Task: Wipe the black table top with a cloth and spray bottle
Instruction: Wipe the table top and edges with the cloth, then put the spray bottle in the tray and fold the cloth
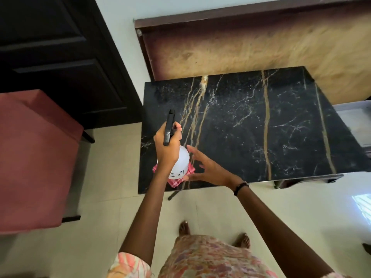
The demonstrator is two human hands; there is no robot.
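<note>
The black marble-patterned table top (251,125) with gold veins fills the middle of the view. My left hand (167,145) grips the neck of a white spray bottle (180,163) with a black trigger head, held above the table's near left corner. Under the bottle lies a pink checked cloth (174,181), mostly hidden, with its edges showing on either side. My right hand (208,167) hovers just right of the bottle with fingers spread; its thumb reaches toward the cloth's edge and it holds nothing.
A pink upholstered seat (34,157) stands at the left, with a dark door (60,57) behind it. A brown wooden panel (241,49) leans against the wall beyond the table. A pale plastic box (355,125) sits at the right. My feet stand on the tiled floor (112,197).
</note>
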